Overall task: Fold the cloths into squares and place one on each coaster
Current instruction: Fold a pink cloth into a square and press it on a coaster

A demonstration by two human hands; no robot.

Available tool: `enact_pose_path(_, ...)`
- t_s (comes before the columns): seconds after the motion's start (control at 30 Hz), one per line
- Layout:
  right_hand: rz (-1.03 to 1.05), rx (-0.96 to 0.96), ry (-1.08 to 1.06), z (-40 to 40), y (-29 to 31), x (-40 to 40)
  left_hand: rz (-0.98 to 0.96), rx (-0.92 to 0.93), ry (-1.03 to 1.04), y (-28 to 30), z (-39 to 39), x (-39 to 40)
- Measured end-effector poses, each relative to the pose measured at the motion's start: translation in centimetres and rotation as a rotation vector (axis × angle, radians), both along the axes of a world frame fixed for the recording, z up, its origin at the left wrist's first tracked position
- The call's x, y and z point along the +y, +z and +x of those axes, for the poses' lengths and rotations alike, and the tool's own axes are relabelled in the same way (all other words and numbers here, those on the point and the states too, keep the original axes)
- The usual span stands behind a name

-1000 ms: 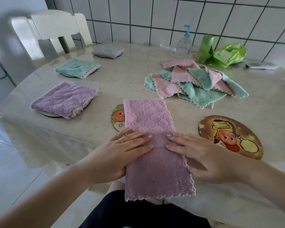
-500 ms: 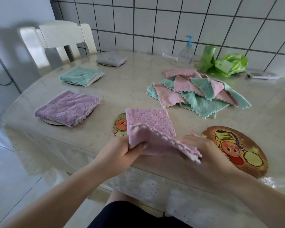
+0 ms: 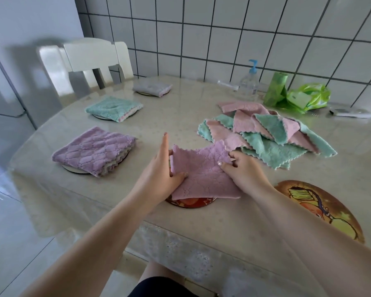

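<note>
While both hands pinch it over the near coaster (image 3: pixel 190 203), left hand (image 3: pixel 159 176) and right hand (image 3: pixel 242 172) at opposite edges, the purple cloth (image 3: pixel 201 176) looks light, limp, grippy: best held by its corners.

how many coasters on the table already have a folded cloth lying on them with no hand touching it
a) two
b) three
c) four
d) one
b) three: a folded purple quilted cloth, a folded teal cloth and a folded grey cloth each sit on a round coaster, untouched, along the left side of the table; the left hand and right hand hold a fourth cloth.
</note>
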State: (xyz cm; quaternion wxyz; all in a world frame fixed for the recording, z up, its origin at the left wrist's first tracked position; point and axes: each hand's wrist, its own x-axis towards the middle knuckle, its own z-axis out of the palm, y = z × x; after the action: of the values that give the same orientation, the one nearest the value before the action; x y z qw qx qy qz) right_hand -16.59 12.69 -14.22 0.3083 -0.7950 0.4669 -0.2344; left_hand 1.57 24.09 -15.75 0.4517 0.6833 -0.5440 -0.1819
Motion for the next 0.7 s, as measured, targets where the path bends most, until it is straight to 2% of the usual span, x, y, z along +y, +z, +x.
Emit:
enact_pose_path(0.23, 0.017, 0.08, -0.009, 0.4, 0.0, -1.2, 0.1, -0.011, 0.082, -0.5, 1.3, -0.7)
enact_pose_path(0.43, -0.068, 0.045, -0.04, 0.5, -0.5, -1.3, 0.01, 0.025, 0.102, -0.9, 1.6, -0.8)
enact_pose_path(0.7, -0.16, -0.104, -0.064, 0.2, -1.2, -0.5, -0.134, 0.084, 0.088, -1.3, 1.2, -0.8)
